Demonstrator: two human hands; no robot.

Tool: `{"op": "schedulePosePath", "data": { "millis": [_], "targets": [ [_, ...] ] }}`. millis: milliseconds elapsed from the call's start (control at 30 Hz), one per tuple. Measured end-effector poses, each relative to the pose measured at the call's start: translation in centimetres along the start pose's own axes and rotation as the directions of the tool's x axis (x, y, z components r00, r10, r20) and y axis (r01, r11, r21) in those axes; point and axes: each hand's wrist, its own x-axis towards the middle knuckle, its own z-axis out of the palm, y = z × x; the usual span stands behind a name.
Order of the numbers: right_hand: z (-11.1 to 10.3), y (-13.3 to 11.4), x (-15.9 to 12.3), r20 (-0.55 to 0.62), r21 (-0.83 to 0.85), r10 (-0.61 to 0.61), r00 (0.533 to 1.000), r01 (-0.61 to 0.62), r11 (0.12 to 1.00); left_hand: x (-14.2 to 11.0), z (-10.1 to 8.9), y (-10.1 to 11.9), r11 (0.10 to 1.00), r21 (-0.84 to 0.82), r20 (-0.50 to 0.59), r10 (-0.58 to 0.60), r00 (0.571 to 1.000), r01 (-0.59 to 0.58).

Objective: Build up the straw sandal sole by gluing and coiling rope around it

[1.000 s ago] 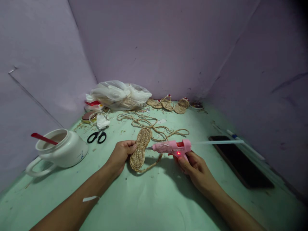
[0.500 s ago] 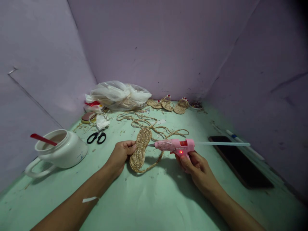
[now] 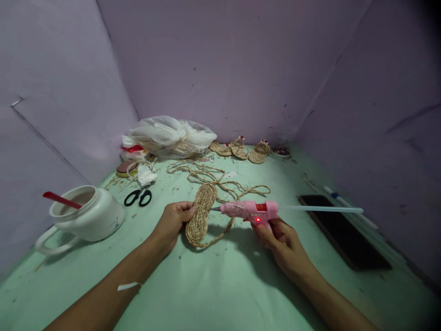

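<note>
A flat oval sole of coiled jute braid (image 3: 201,214) lies on the pale green surface (image 3: 213,285), with loose braid (image 3: 220,181) trailing behind it. My left hand (image 3: 172,223) grips the sole's left edge, fingers curled on it. My right hand (image 3: 280,241) holds a pink hot glue gun (image 3: 250,210) by its handle, red light on. The gun's metal nozzle points left and sits just at the sole's right edge. A clear glue stick (image 3: 320,209) sticks out of the gun's back to the right.
A white pot with a red stick (image 3: 86,216) stands at left, black scissors (image 3: 138,197) beyond it. A plastic bag (image 3: 172,135) and finished jute sandals (image 3: 241,149) sit by the back wall. A dark phone (image 3: 344,232) and a pen (image 3: 347,207) lie at right.
The glue gun has drawn back slightly to the right, its nozzle now at the sole's right edge. My left hand has kept its hold on the sole.
</note>
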Motion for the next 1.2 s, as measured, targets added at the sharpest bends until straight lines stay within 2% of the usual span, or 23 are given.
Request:
{"op": "schedulePosePath", "data": {
  "millis": [267,533,800,1200],
  "targets": [
    [0.1,-0.6,-0.1,0.006,-0.035,-0.038,0.999,0.038,0.999,0.0,0.0,-0.1,1.000,0.009,0.005,-0.001,1.000,0.001],
    [-0.1,0.5,-0.1,-0.015,0.028,-0.026,1.000,0.027,0.999,0.1,-0.1,0.0,1.000,0.013,0.001,-0.003,1.000,0.003],
    [-0.2,-0.8,0.1,-0.006,0.029,-0.039,0.999,0.039,0.999,0.1,-0.1,0.1,1.000,0.026,-0.008,-0.009,1.000,0.009],
    [-0.3,-1.0,0.0,-0.028,-0.011,-0.038,0.999,0.037,0.999,0.0,0.0,0.1,1.000,0.028,0.016,-0.008,1.000,0.008]
  ]
}}
